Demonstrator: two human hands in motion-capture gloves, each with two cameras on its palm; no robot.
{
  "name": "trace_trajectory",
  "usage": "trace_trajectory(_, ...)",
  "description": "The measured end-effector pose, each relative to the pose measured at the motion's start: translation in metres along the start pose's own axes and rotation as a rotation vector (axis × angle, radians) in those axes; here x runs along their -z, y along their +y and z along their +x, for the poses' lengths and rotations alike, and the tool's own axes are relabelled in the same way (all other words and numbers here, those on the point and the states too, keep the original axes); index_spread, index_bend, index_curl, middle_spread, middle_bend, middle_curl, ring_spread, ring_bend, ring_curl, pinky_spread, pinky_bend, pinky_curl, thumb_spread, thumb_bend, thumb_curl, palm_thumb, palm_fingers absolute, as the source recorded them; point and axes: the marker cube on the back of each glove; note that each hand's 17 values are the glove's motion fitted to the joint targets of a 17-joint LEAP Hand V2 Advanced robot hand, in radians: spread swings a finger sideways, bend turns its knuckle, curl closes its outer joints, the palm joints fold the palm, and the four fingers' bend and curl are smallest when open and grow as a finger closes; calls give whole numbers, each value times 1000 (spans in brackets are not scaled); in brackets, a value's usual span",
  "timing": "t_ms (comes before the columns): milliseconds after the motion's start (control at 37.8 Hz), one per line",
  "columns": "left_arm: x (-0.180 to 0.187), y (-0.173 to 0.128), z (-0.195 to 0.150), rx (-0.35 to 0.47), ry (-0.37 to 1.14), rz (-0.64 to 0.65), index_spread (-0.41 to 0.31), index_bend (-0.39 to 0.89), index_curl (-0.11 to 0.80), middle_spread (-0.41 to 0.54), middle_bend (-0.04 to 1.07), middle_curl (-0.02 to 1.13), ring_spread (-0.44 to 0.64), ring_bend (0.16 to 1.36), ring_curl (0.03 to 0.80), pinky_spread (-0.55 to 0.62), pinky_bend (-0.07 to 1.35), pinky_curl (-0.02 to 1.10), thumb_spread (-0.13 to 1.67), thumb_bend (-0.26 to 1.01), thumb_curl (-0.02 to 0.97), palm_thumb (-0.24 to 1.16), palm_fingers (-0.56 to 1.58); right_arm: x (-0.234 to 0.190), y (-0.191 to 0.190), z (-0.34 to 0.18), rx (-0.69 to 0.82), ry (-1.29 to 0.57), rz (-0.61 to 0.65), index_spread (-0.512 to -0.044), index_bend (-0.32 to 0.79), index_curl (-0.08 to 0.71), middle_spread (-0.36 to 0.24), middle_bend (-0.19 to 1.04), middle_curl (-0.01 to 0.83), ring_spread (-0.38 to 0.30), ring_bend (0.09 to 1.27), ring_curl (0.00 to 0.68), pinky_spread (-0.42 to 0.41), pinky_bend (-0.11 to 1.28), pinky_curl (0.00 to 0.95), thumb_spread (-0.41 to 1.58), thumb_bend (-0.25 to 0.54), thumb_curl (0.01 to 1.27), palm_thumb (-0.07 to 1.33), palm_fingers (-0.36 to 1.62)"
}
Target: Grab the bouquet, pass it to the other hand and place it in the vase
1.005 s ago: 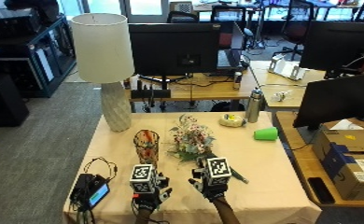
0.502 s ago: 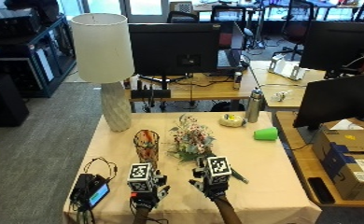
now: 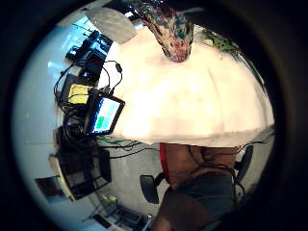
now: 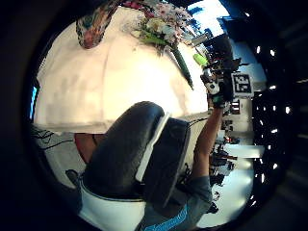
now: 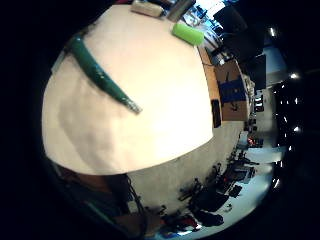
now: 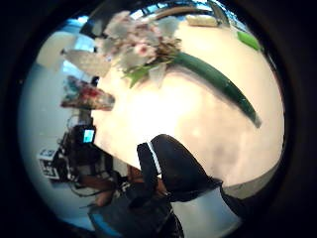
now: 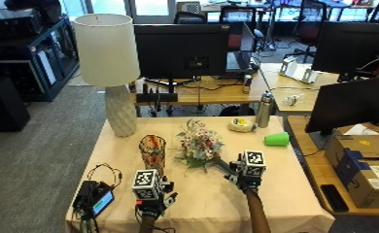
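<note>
office room: grey carpet floor [image 7: 41, 145]; table [image 7: 273, 194] in beige cloth; white lamp [image 7: 109, 68]; desks [image 7: 202, 92] with dark monitors [image 7: 180, 46]; cardboard boxes [image 7: 361, 162].

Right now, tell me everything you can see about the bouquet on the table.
The bouquet lies on its side on the tan tablecloth, just beside the patterned vase, which stands upright. Its head is a cluster of small pale pink and white blossoms with green leaves, pointing toward the far side of the table. A long, dark green wrapped stem runs from the blossoms back toward the person's right hand. The hand is at the stem's end; whether it touches it is unclear.
</note>
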Motion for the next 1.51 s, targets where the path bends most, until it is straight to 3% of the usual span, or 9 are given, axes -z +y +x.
trace_trajectory(661,-15,1,1,-1,31,-45,-92,147,288,74,191,326,348,525,262,511,291,305,1021,-38,209,-28,189,-30,5,0,-91,-241,-314,-389,132,163,28,154,217,156,179,184,294,605,339,1062,22,324,525,-160)
trace_trajectory(714,-18,0,0,-2,39,-47,-92,147,289,74,190,328,349,525,262,511,291,307,1021,-38,210,-28,188,-35,-1,4,-112,-243,-260,-367,401,255,-23,218,243,69,207,195,267,481,309,1110,113,363,685,234)
trace_trajectory(846,-19,1,0,0,52,-56,-92,147,292,74,190,331,350,525,263,511,290,311,1022,-37,211,-28,187,-33,-10,10,-173,-200,-104,-326,469,286,-82,246,271,-33,260,214,228,409,267,1103,164,409,828,628)
trace_trajectory(1005,-23,-3,-1,-11,69,-49,-92,147,294,74,190,334,350,526,265,512,289,315,1023,-38,212,-28,186,-15,-3,-6,-68,-373,-86,-293,228,282,-122,364,341,-118,432,290,73,434,283,1003,114,445,858,1019)
trace_trajectory(1031,-22,-3,0,-16,73,-49,-92,140,292,74,191,335,349,531,267,512,289,316,1023,-38,212,-28,184,-16,-5,-5,-78,-364,-65,-285,57,246,-136,387,360,-140,642,378,-51,601,357,941,92,458,853,1341)
trace_trajectory(1190,-20,-11,10,-56,141,-48,-92,140,291,74,189,336,349,534,269,510,298,321,1025,-37,213,-28,186,-17,6,2,-244,-365,-57,-269,129,261,-164,588,455,-172,871,485,-184,662,412,848,42,498,877,1460)
trace_trajectory(1322,-11,-38,31,-94,259,-34,-92,145,293,81,188,335,348,533,269,500,312,327,1032,-30,217,-15,213,4,9,-24,-93,-759,26,-265,184,300,-173,695,509,-183,954,534,-237,690,440,822,7,520,889,1443)
trace_trajectory(1401,6,-61,58,-129,415,4,-92,150,295,83,192,336,338,532,268,494,319,330,1049,-15,224,11,249,17,9,-38,35,-1001,110,-264,197,324,-177,730,529,-187,979,551,-255,708,451,816,-9,531,898,1425)
trace_trajectory(1507,37,-95,108,-194,747,23,-95,195,315,61,193,333,271,544,265,435,330,326,1077,24,250,113,455,30,23,-55,-62,-1044,141,-259,207,354,-179,760,551,-190,997,562,-271,733,463,809,-20,543,902,1408)
